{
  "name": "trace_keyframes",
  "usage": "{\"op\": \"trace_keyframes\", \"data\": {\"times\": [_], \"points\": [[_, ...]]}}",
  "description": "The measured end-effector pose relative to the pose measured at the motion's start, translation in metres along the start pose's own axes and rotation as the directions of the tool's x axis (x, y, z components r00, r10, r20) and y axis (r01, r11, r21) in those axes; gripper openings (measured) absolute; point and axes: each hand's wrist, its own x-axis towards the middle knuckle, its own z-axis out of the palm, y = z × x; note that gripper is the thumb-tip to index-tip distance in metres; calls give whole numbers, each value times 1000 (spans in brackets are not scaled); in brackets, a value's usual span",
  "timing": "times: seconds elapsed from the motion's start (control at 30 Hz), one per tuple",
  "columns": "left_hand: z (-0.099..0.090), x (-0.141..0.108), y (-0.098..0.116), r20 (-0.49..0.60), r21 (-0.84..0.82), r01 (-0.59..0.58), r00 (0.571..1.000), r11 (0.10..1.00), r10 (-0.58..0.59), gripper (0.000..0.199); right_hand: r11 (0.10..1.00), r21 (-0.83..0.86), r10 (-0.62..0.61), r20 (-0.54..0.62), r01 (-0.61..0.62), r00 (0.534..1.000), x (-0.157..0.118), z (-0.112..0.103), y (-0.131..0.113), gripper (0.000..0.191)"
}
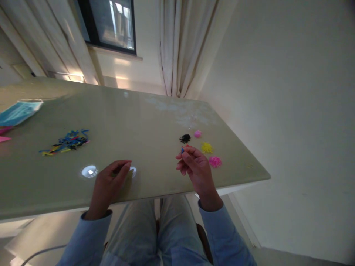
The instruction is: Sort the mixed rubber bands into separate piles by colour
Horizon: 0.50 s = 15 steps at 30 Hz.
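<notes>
Tabletop (149,144), glossy, under right hand (197,168), pale curtains (185,44), window (115,22)

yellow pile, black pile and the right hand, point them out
Yellow pile (207,148): head view, middle of the heap
Black pile (185,139): head view, middle of the heap
Right hand (197,167): head view, middle of the hand

No legible text, no readable labels, no numbers

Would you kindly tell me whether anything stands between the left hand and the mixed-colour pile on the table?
Nothing visible does: only tabletop lies between the left hand and the mixed-colour pile. The right hand, holding a small blue piece, is well off to the right.
</notes>
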Motion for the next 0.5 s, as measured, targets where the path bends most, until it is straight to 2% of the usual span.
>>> {"op": "trace_keyframes", "data": {"times": [0.13,0.23,0.3,0.4,0.5], "points": [[-2,-1,4,-7,42,16,1000,999,-15,38,992,-121,-47,-48,41,998,-6,-12,2,23],[-4,-3,6,-2,81,38,999,996,-38,38,944,-317,-122,-94,87,988,-12,-36,7,21],[-4,-3,7,3,106,50,999,993,-50,38,875,-475,-179,-149,88,972,-17,-58,10,22],[-4,-4,8,5,150,49,999,987,-51,40,731,-681,-272,-259,24,927,-22,-93,13,26],[-4,-3,9,5,174,46,999,984,-48,42,606,-794,-330,-302,-44,894,-23,-118,13,28]]}}
